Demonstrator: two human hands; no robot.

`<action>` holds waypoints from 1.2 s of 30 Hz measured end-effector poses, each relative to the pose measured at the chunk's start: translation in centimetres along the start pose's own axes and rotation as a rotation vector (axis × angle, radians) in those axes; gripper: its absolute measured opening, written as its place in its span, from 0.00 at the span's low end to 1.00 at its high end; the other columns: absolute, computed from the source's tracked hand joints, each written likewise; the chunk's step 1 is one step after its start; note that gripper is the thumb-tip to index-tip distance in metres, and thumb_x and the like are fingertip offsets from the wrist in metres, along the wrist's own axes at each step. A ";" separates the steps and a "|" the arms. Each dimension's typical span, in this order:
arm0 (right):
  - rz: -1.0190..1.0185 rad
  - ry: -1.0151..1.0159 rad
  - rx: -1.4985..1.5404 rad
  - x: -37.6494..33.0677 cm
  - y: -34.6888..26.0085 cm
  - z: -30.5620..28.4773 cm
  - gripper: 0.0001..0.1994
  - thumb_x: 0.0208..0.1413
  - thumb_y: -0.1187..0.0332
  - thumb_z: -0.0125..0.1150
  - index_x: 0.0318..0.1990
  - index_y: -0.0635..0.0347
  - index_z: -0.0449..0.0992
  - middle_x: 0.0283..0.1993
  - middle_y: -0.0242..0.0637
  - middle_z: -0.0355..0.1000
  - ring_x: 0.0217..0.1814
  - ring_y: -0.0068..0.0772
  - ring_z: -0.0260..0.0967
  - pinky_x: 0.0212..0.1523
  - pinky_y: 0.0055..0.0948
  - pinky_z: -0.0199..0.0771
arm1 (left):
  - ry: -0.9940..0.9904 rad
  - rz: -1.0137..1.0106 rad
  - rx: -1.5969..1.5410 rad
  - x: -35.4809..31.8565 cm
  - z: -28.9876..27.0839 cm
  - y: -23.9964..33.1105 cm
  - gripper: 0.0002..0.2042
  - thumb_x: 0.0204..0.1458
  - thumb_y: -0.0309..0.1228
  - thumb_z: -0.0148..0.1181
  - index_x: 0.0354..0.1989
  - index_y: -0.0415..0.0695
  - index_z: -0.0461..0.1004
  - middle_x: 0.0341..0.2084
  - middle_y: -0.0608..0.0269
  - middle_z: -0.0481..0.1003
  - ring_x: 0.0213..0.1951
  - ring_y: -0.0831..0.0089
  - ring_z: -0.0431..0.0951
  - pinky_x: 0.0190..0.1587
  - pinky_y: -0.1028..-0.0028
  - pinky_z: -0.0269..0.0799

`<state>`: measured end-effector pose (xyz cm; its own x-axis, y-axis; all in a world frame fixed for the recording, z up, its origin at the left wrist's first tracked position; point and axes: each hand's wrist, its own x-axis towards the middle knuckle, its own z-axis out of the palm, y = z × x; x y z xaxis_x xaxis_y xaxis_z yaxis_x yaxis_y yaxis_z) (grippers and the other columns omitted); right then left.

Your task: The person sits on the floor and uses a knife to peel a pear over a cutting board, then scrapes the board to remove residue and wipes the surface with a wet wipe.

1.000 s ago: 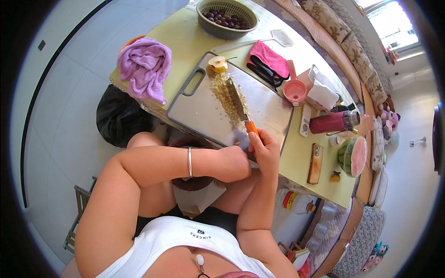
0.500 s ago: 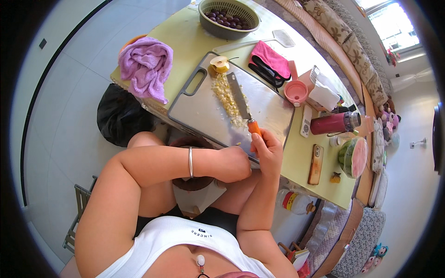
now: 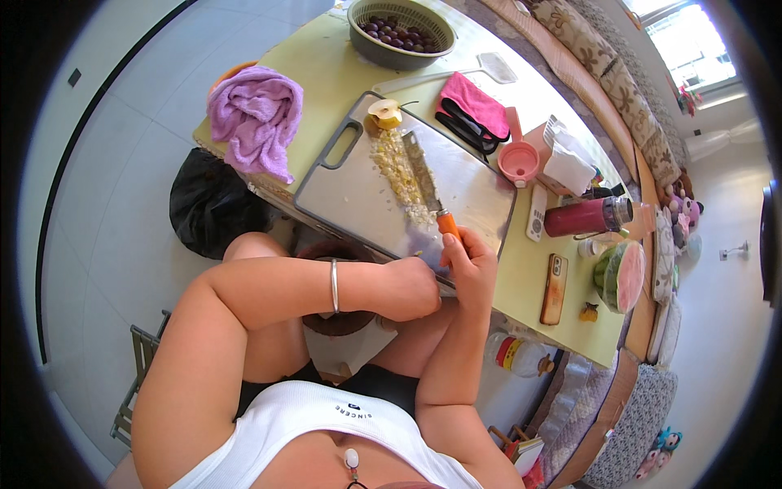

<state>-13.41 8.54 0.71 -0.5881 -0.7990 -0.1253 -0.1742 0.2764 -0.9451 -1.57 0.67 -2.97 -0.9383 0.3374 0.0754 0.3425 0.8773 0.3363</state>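
My right hand (image 3: 470, 259) is wrapped round the orange handle of a kitchen knife (image 3: 422, 171). Its blade lies over the cutting board (image 3: 326, 196), along the right side of a strip of finely chopped pale yellow-white pieces (image 3: 397, 175). Bits of the chopped food cling to the blade. At the strip's far end sits a cut piece of yellow-skinned fruit (image 3: 384, 112), its pale flesh showing. My left hand (image 3: 411, 289), below a silver bangle, is closed in a fist by the board's near edge, next to my right wrist. Its fingertips are hidden.
A basket of dark round fruit (image 3: 401, 55) stands at the far edge; a purple towel (image 3: 257, 122) lies left. On the right are a pink cloth (image 3: 472, 106), a pink strainer cup (image 3: 519, 161), a thermos (image 3: 582, 218), a phone (image 3: 554, 289) and a cut watermelon (image 3: 619, 277).
The knife blade has tipped slightly, and its face looks duller and shows more clinging bits. Both hands have stayed nearly in place.
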 end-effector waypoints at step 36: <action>-0.002 0.011 0.125 -0.1 0.0 0.0 0.11 0.59 0.66 0.59 0.43 0.65 0.77 0.21 0.24 0.68 0.20 0.12 0.59 0.21 0.17 0.56 | 0.003 -0.016 -0.045 -0.1 0.2 0.0 0.05 0.43 0.30 0.57 0.19 0.47 0.75 0.17 0.61 0.75 0.24 0.61 0.78 0.24 0.62 0.70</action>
<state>-13.35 8.58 0.76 -0.5967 -0.7933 -0.1208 -0.0756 0.2054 -0.9757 -1.48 0.69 -3.15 -0.9437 0.3226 0.0725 0.3252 0.8661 0.3796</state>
